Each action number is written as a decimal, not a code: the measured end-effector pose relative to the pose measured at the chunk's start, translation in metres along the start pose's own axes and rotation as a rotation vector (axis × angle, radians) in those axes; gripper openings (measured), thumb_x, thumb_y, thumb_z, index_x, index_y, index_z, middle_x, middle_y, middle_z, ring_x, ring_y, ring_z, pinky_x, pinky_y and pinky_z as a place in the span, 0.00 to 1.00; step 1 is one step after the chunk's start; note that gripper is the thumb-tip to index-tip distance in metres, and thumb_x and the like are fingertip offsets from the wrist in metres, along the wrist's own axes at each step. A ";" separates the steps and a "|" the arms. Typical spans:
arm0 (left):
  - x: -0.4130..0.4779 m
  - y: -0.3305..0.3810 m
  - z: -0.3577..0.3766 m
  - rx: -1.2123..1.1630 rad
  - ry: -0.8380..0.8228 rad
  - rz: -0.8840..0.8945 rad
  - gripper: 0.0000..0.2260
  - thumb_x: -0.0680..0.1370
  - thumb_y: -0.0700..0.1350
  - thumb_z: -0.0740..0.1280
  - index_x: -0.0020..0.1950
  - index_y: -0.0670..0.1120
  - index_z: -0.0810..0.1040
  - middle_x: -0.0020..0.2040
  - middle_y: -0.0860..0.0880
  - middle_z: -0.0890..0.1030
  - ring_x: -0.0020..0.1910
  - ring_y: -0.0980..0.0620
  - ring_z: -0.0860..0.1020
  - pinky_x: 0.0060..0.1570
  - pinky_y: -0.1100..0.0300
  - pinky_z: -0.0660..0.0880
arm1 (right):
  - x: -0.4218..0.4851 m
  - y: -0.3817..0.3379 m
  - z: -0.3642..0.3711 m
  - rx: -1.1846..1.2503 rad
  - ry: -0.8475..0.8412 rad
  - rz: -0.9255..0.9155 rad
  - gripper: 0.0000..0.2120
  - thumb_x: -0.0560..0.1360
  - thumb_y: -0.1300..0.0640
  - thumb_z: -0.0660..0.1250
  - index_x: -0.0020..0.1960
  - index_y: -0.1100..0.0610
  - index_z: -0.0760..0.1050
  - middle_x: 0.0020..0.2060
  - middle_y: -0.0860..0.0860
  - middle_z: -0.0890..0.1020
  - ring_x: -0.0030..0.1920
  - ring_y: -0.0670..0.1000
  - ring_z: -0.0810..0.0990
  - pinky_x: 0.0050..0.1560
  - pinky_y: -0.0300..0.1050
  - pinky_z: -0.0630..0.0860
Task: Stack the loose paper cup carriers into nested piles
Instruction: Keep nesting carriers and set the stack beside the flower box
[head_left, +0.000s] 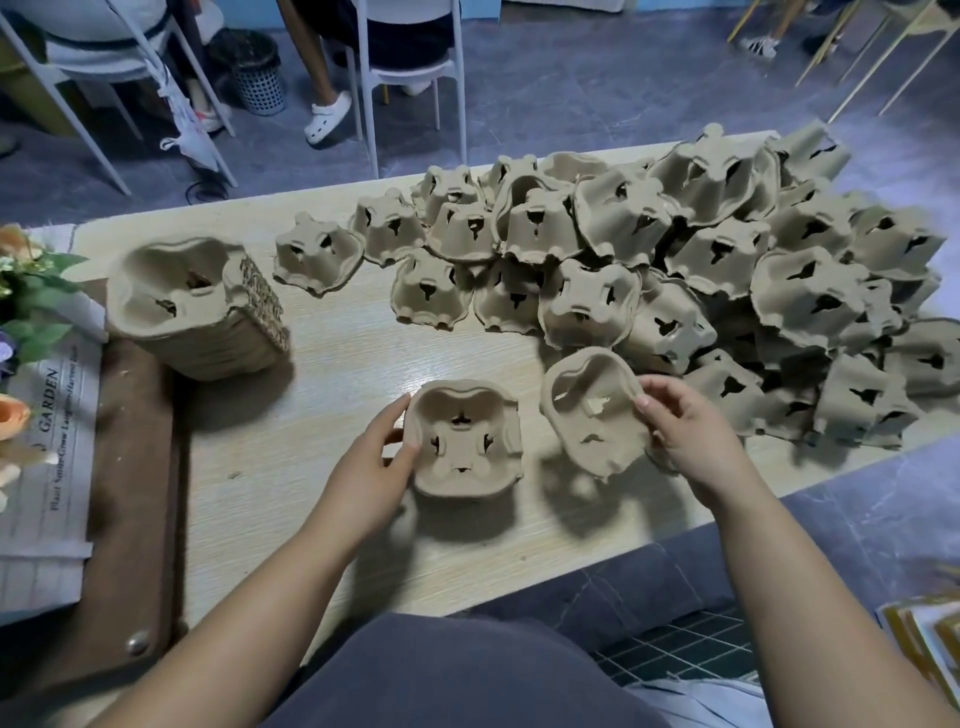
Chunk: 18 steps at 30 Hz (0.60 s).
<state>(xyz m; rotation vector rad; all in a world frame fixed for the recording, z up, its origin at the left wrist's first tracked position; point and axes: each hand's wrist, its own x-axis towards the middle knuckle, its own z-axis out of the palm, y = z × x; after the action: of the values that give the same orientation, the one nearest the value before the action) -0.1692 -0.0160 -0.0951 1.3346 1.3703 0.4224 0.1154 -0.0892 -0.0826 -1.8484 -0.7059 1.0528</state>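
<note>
Left hand (375, 460) grips short pile's (466, 441) nine-o'clock edge; right hand (681, 432) pinches tilted carrier's (592, 410) three-o'clock rim; open tabletop (337, 364) at eleven.

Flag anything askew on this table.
The tall nested pile of brown moulded-pulp cup carriers at far left appears to lean instead of standing straight; the loose brown carriers at right lie jumbled, mostly upside down.

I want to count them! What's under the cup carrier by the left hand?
Under that top carrier only the layered edges of more nested carriers show, sitting on the wooden table. Their insides and the table below are covered, so they cannot be counted.
</note>
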 end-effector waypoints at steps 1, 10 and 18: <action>0.000 -0.001 0.001 -0.066 0.005 -0.018 0.17 0.81 0.46 0.62 0.64 0.66 0.68 0.57 0.55 0.77 0.51 0.55 0.80 0.54 0.49 0.78 | 0.001 -0.008 0.000 0.026 -0.001 -0.031 0.08 0.79 0.62 0.61 0.54 0.54 0.77 0.42 0.51 0.80 0.32 0.39 0.75 0.28 0.32 0.69; 0.002 -0.010 0.001 -0.402 -0.029 -0.099 0.16 0.81 0.41 0.62 0.66 0.57 0.74 0.60 0.47 0.79 0.44 0.52 0.83 0.41 0.63 0.79 | 0.007 -0.079 0.058 -0.257 -0.455 -0.251 0.09 0.77 0.61 0.64 0.50 0.49 0.79 0.43 0.51 0.81 0.37 0.42 0.75 0.34 0.32 0.71; 0.000 -0.005 0.001 -0.418 0.013 -0.148 0.13 0.83 0.51 0.55 0.59 0.59 0.79 0.57 0.53 0.81 0.49 0.48 0.79 0.49 0.51 0.75 | 0.033 -0.059 0.100 -0.569 -0.477 -0.368 0.09 0.75 0.60 0.68 0.54 0.54 0.82 0.45 0.49 0.79 0.37 0.38 0.72 0.41 0.27 0.66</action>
<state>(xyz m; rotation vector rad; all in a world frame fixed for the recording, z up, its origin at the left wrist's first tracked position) -0.1701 -0.0179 -0.0995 0.8846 1.2952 0.5808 0.0401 0.0044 -0.0692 -1.8175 -1.7026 1.1256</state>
